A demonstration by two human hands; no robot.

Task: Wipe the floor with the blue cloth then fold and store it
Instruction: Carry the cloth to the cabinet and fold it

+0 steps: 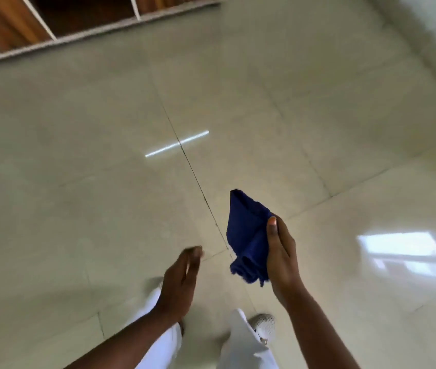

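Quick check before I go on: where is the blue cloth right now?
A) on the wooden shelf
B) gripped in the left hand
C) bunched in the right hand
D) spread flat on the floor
C: the blue cloth hangs bunched in the right hand, above the tiled floor; the left hand is open and holds nothing.

This looks like a room in a home, though the exact kind of room cannot be told. The floor point(105, 195) is laid in large, glossy pale tiles with thin dark grout lines, and it mirrors a strip light point(177, 143) and a bright window point(403, 251). Along the far edge stands a wooden shelf unit point(51, 20) with white-edged dividers and open compartments, like a built-in wardrobe or cupboard.
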